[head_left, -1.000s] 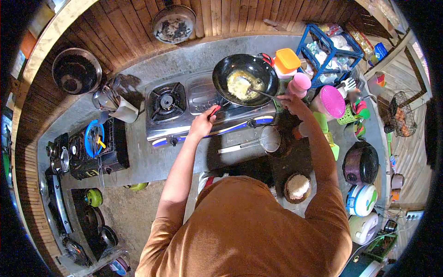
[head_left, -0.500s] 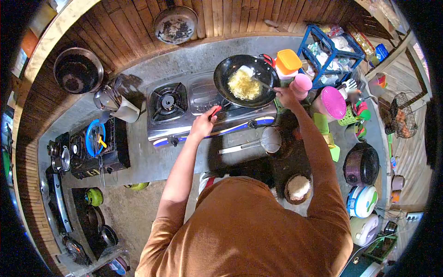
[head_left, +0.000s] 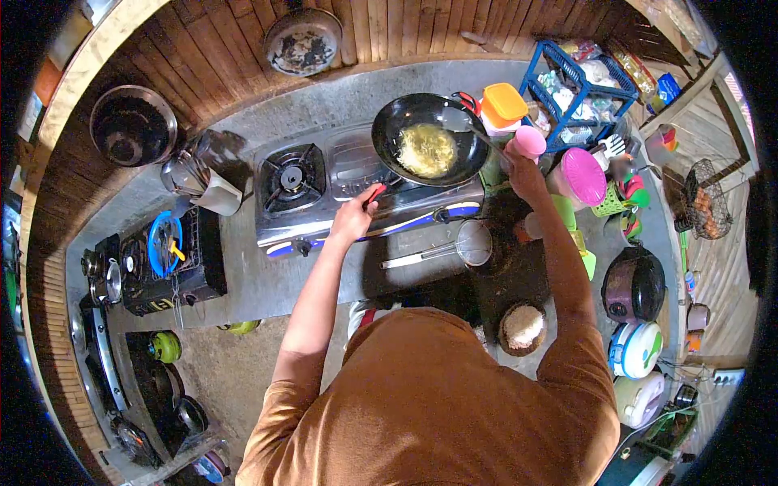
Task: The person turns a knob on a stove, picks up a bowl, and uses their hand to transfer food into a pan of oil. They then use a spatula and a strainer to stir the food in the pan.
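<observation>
A black wok (head_left: 389,121) sits on the right burner of a two-burner gas stove (head_left: 340,217). Pale yellow, shredded-looking food (head_left: 427,151) lies in it with shiny liquid around. My left hand (head_left: 354,217) is closed round the red-tipped wok handle (head_left: 376,193). To the right of the wok, my right hand (head_left: 524,172) grips the dark handle of a spatula (head_left: 459,121). The spatula's blade is over the wok's upper right side, apart from the food. Beside my right hand stands a pink cup (head_left: 530,142).
A strainer (head_left: 474,243) lies on the counter before the stove. At right are an orange-lidded container (head_left: 504,104), a blue rack (head_left: 579,89) and a pink-lidded tub (head_left: 583,178). A utensil holder (head_left: 220,194) stands left of the stove. A bowl of white grains (head_left: 523,328) is near my right arm.
The spatula blade has lifted off the food and moved right. My right hand has shifted right and slightly down. The food has spread lower in the wok; my left hand keeps its hold.
</observation>
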`<state>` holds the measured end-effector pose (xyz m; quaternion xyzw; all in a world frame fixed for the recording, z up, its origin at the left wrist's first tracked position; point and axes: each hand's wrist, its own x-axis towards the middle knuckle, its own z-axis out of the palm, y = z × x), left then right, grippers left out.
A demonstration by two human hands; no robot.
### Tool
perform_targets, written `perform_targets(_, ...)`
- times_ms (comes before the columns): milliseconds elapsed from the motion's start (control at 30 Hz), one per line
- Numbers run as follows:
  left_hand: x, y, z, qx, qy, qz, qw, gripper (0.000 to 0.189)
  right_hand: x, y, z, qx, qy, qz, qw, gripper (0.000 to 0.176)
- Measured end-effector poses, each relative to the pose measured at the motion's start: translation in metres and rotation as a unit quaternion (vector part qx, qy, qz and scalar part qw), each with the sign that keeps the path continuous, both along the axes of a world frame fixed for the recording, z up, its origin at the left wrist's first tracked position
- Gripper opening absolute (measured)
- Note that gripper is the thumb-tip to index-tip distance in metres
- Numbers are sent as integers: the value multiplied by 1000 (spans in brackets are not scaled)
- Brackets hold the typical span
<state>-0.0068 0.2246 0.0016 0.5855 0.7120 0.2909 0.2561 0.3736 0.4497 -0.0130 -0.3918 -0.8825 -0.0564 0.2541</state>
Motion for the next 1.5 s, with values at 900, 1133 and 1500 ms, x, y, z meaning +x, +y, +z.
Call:
perform_targets(900,-2,0,-1,11,-1,-6,1000,43,-29,-16,5,-156,-99,-60,981,23)
perform_targets(1133,-1,0,2,-4,-5,-2,1000,43,-43,-50,54,-147,-72,-40,986,31)
perform_targets(1500,-2,-1,4,-10,-7,-6,1000,43,-41,-43,62,47,-112,-106,987,37)
